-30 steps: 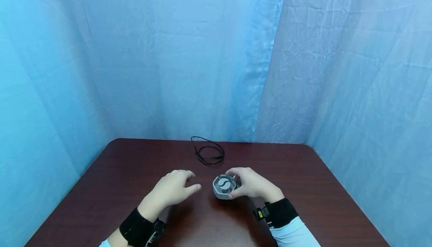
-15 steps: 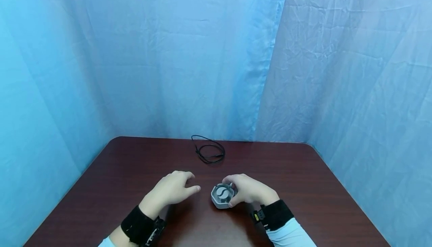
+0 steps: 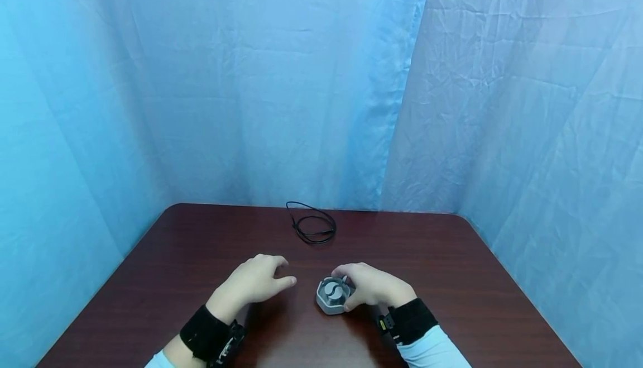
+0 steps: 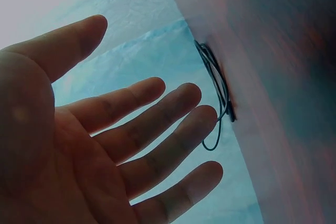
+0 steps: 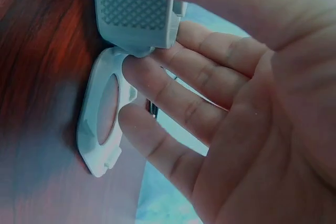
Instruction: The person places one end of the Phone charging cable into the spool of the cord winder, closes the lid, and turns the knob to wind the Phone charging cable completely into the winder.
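My right hand (image 3: pixel 374 287) holds a small grey octagonal case (image 3: pixel 330 295) by its right side, thumb in front and fingers behind. An S-shaped groove marks the round piece inside it. In the right wrist view, the thumb lies on the textured side of the case (image 5: pixel 134 11). A flat grey lid (image 5: pixel 93 135) with a large round hole spreads out beside the case near the fingertips; my right hand mostly hides it in the head view. To the left, my left hand (image 3: pixel 253 281) hovers with fingers spread and nothing in it, its palm (image 4: pixel 73 156) turned towards the case.
A coiled black cable (image 3: pixel 316 239) lies near the far edge of the dark brown table (image 3: pixel 427 245). Blue curtains (image 3: pixel 276 105) hang behind the table and along its sides. Each wrist wears a black band (image 3: pixel 206 334) with a small camera.
My right hand has brought the case a little closer to me, mostly in the first half second. My left hand has hardly moved, and the cable lies where it was.
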`<state>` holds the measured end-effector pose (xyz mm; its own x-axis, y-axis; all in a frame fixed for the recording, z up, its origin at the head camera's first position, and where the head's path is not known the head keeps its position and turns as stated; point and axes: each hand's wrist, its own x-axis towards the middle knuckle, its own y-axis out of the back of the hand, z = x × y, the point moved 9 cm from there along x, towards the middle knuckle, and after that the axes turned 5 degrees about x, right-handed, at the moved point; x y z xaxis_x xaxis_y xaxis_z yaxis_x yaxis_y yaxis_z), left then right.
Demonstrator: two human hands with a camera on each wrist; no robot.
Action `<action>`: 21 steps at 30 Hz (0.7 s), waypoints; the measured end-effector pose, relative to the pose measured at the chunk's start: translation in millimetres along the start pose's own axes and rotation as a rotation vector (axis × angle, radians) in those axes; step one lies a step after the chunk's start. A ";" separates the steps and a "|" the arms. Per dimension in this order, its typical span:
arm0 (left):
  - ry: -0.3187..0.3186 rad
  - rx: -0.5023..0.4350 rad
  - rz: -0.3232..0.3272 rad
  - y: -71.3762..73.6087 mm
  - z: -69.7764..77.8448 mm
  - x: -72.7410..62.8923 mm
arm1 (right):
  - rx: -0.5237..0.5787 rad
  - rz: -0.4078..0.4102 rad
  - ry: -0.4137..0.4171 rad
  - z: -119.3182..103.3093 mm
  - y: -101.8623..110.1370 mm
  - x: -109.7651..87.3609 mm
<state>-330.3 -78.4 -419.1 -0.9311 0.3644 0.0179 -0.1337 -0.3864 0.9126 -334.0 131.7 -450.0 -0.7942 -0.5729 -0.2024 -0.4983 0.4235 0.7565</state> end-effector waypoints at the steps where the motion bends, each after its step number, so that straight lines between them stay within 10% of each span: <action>1: 0.001 -0.002 0.003 1.3 -0.7 -0.1 | -0.006 0.003 0.002 -1.3 1.5 -1.9; 21: -0.071 -0.048 0.106 22.0 15.0 -7.2 | -0.002 0.337 0.084 -29.5 43.0 -41.2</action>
<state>-321.4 -76.8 -393.0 -0.9148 0.3775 0.1433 -0.0535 -0.4650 0.8837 -312.4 152.7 -390.8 -0.8826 -0.4568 0.1107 -0.2122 0.5973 0.7734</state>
